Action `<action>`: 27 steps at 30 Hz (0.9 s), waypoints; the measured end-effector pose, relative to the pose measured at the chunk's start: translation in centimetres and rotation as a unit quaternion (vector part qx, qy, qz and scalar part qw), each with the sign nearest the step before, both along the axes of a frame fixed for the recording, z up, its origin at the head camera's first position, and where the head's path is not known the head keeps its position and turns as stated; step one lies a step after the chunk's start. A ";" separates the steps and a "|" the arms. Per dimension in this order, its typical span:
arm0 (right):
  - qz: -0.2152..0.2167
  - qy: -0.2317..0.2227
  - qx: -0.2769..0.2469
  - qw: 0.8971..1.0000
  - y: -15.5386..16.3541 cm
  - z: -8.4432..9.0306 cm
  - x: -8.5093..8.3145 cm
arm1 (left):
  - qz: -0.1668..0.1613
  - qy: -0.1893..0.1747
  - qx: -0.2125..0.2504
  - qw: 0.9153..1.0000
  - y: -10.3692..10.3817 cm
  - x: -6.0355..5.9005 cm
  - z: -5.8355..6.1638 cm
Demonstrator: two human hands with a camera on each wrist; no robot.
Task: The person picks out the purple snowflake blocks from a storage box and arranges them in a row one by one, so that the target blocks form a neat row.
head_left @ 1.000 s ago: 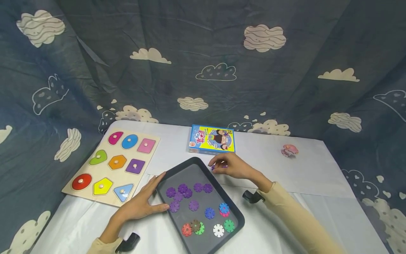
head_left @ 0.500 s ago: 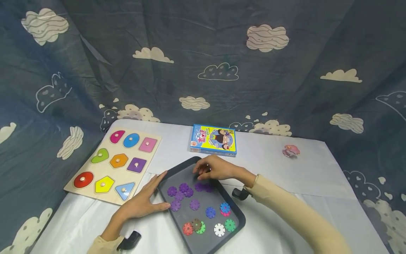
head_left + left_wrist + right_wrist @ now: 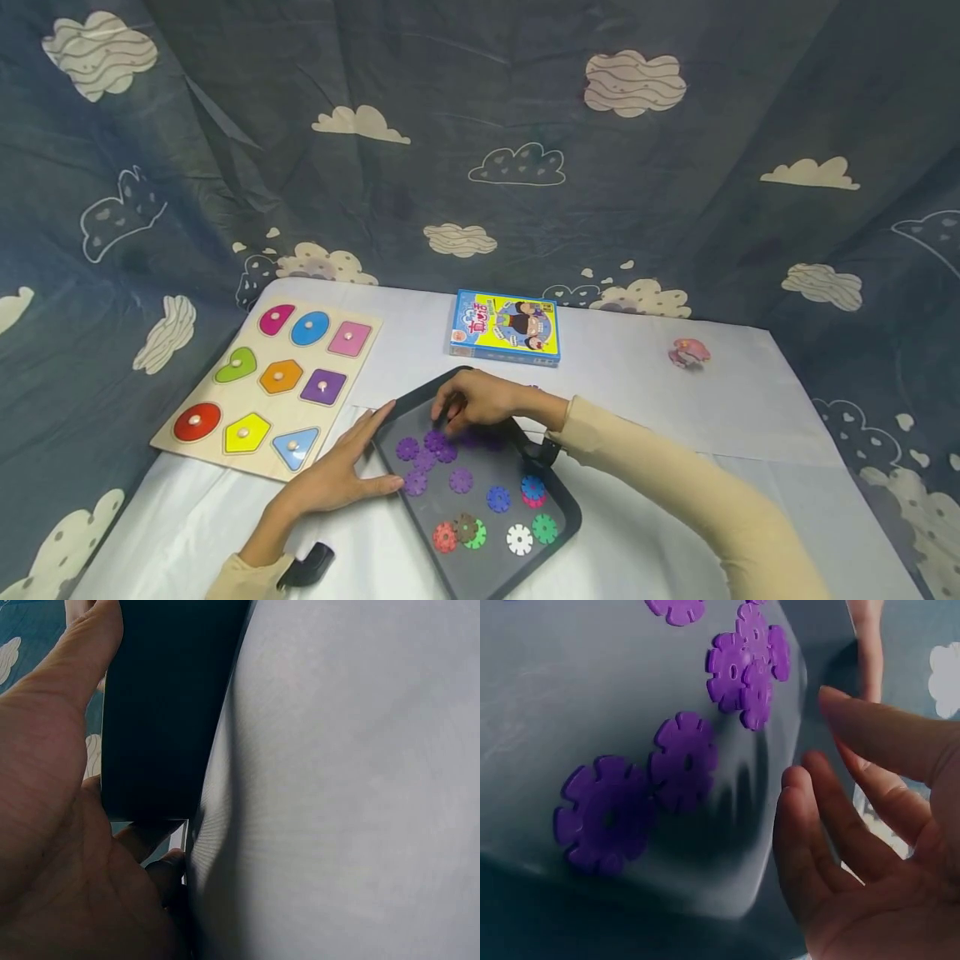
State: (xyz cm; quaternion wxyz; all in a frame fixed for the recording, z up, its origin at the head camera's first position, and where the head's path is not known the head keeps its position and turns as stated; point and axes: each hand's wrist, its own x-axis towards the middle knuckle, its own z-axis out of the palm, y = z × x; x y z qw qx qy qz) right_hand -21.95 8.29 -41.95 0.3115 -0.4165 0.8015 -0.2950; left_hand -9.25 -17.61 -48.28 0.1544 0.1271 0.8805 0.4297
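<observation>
Smooth, faintly glossy dark tray [image 3: 564, 507], probably plastic; matt purple plastic discs [image 3: 682, 759].

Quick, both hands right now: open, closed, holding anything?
Left hand: open, fingers straight, resting against the tray edge.
Right hand: open and empty, fingers relaxed over the purple discs.

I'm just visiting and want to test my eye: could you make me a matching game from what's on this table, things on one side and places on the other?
Things:
1. Shape board
2. Box
3. White disc
4. Pink toy

Places:
A. In the tray, near end
B. Table's left side
C. Far right, alone
D. Just beyond the tray

Pairs: 1-B, 2-D, 3-A, 4-C
</observation>
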 end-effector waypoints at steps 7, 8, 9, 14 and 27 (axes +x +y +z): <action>-0.003 0.037 0.043 0.998 -1.3 -0.7 0.4 | 0.003 -0.009 -0.004 1.000 0.1 0.0 0.0; -0.003 0.042 0.050 0.998 -1.5 -0.8 0.6 | 0.003 -0.009 -0.004 1.000 0.1 0.0 0.0; -0.004 0.045 0.057 0.997 -1.7 -0.8 0.7 | 0.002 -0.010 -0.005 1.000 0.1 0.0 0.1; -0.007 0.063 0.080 0.995 -2.5 -0.8 1.3 | -0.002 -0.004 -0.005 1.000 0.0 0.0 0.1; -0.019 0.077 0.107 0.991 -2.9 -1.5 1.8 | -0.002 -0.001 -0.003 1.000 0.0 0.0 0.0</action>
